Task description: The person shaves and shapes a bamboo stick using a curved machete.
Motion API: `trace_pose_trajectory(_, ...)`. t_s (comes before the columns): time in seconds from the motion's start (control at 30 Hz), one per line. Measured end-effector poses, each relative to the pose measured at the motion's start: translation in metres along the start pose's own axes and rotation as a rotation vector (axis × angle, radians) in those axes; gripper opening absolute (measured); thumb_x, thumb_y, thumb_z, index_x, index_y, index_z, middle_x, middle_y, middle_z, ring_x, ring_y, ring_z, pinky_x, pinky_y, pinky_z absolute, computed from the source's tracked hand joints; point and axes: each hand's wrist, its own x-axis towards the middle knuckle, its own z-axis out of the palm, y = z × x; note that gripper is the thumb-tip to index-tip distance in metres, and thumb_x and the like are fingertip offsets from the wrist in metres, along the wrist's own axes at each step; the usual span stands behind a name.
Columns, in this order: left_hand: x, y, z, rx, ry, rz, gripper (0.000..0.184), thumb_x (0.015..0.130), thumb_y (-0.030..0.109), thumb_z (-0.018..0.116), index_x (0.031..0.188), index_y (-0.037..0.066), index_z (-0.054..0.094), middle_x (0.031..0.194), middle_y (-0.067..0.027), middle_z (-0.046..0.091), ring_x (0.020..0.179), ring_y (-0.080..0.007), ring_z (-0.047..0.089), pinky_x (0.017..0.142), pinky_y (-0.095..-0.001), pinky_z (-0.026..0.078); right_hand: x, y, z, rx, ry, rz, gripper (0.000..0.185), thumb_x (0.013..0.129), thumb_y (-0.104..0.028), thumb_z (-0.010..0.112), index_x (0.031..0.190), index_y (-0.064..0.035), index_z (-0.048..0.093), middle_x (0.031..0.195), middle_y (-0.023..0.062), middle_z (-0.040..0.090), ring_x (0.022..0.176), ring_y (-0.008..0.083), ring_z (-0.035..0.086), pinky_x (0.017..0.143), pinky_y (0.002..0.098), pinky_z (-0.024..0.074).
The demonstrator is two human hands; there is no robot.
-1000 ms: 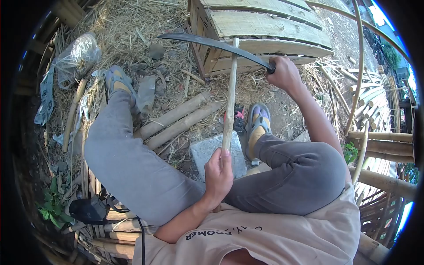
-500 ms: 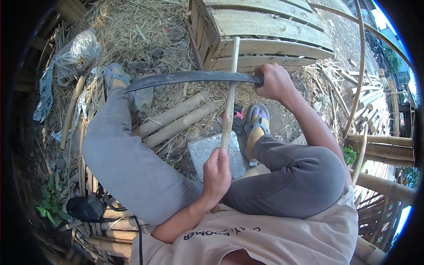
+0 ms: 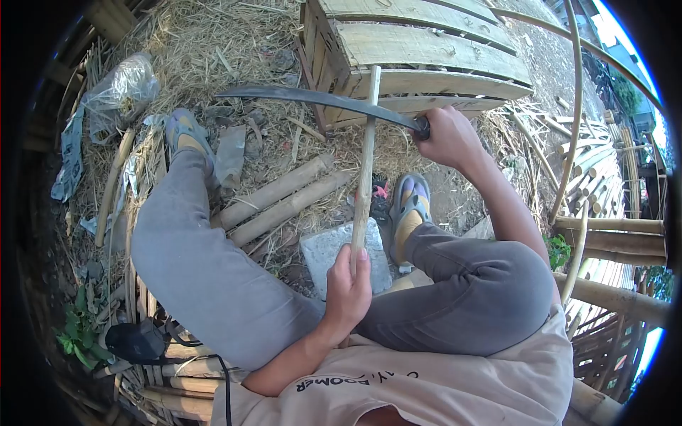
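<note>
The lower end of a pale stick [image 3: 365,177] is hidden by the left hand [image 3: 348,284], in which it is tightly grasped, its free length pointed up and away above the ground between the legs; most of the handle of a long curved knife [image 3: 305,97] is covered by the right hand [image 3: 449,138], by which it is clenched; the stick is crossed by the blade near its upper end, though whether the two are touching cannot be told; a slatted crate [image 3: 430,44] is cut off by the top edge; a black object [image 3: 135,342] at lower left can hardly be made out; one stone block [image 3: 323,252], partly covered by the left hand, two bamboo poles [image 3: 288,202] and two sandaled feet [image 3: 410,206] are counted; the stacked poles [image 3: 593,170] at right cannot be.
</note>
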Motion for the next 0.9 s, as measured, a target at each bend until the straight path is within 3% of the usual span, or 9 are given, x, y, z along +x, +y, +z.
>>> trace_pose_trajectory(0.1,-0.002,0.008,0.000,0.129,0.004,0.039,0.032,0.107,0.030,0.049,0.088,0.004,0.048,0.060,-0.0017,0.045,0.054,-0.0086,0.043,0.049,-0.0310,0.034,0.000,-0.011,0.001,-0.099,-0.046,-0.111,0.021,0.065,-0.016,0.069,0.081,-0.0021,0.073,0.074,0.0226,0.069,0.075,0.0412,0.069,0.074,0.0486,0.0568)
trace_pose_trajectory(0.2,-0.002,0.012,-0.002,0.143,0.000,0.041,0.029,0.105,0.027,0.052,0.093,0.001,0.049,0.061,-0.0143,0.054,0.051,-0.0195,0.056,0.049,-0.0395,0.040,0.004,-0.016,0.005,-0.150,-0.018,-0.150,0.022,0.063,-0.016,0.070,0.080,-0.0018,0.073,0.073,0.0223,0.068,0.076,0.0411,0.069,0.073,0.0488,0.0567)
trace_pose_trajectory(0.3,-0.003,0.016,-0.005,0.138,-0.025,0.003,0.026,0.105,0.024,0.053,0.094,0.000,0.049,0.062,-0.0150,0.056,0.053,-0.0211,0.061,0.049,-0.0387,0.042,0.004,-0.014,0.007,-0.125,-0.014,-0.157,0.022,0.063,-0.016,0.070,0.080,-0.0012,0.072,0.073,0.0227,0.068,0.075,0.0412,0.069,0.073,0.0490,0.0568)
trace_pose_trajectory(0.4,-0.003,0.017,-0.006,0.134,-0.040,0.020,0.025,0.103,0.021,0.056,0.096,-0.001,0.048,0.062,-0.0159,0.057,0.055,-0.0218,0.064,0.050,-0.0378,0.045,0.002,-0.020,0.001,-0.114,-0.126,-0.069,0.032,0.064,-0.016,0.068,0.091,-0.0010,0.075,0.083,0.0243,0.070,0.088,0.0393,0.067,0.082,0.0487,0.0540)
trace_pose_trajectory(0.5,-0.004,0.019,-0.007,0.137,-0.065,-0.003,0.025,0.102,0.019,0.058,0.099,-0.002,0.047,0.064,-0.0174,0.059,0.058,-0.0236,0.067,0.051,-0.0382,0.047,-0.001,-0.025,-0.003,-0.123,-0.141,-0.071,0.032,0.064,-0.015,0.067,0.091,-0.0007,0.076,0.082,0.0247,0.069,0.085,0.0395,0.068,0.081,0.0484,0.0543)
trace_pose_trajectory(0.6,-0.005,0.013,-0.003,0.109,-0.012,0.024,0.022,0.102,0.019,0.058,0.094,0.001,0.049,0.058,-0.0056,0.051,0.050,-0.0117,0.048,0.047,-0.0319,0.038,0.000,-0.028,-0.004,-0.163,-0.083,-0.076,0.023,0.062,-0.016,0.070,0.078,-0.0001,0.072,0.073,0.0233,0.068,0.075,0.0421,0.069,0.074,0.0479,0.0570)
trace_pose_trajectory(0.7,-0.006,0.013,0.000,0.082,0.031,0.076,0.022,0.101,0.018,0.059,0.095,0.000,0.050,0.058,-0.0062,0.052,0.051,-0.0109,0.050,0.048,-0.0316,0.039,0.007,-0.024,-0.002,-0.207,0.008,-0.067,0.025,0.061,-0.017,0.071,0.079,0.0003,0.072,0.073,0.0231,0.068,0.075,0.0420,0.069,0.075,0.0470,0.0572)
trace_pose_trajectory(0.8,-0.006,0.015,-0.003,0.048,0.021,0.062,0.021,0.100,0.017,0.060,0.095,-0.001,0.050,0.058,-0.0060,0.052,0.051,-0.0102,0.050,0.048,-0.0314,0.038,0.014,-0.029,-0.007,-0.142,-0.083,0.016,0.032,0.060,-0.013,0.067,0.087,0.0012,0.075,0.078,0.0253,0.068,0.081,0.0410,0.069,0.079,0.0465,0.0557)
trace_pose_trajectory(0.9,-0.006,0.013,-0.002,0.073,0.046,0.092,0.021,0.099,0.017,0.061,0.094,-0.001,0.051,0.059,-0.0056,0.052,0.051,-0.0103,0.049,0.048,-0.0314,0.039,0.017,-0.012,0.012,-0.074,0.016,-0.041,0.032,0.061,-0.013,0.066,0.087,0.0009,0.075,0.079,0.0244,0.069,0.080,0.0421,0.068,0.080,0.0462,0.0555)
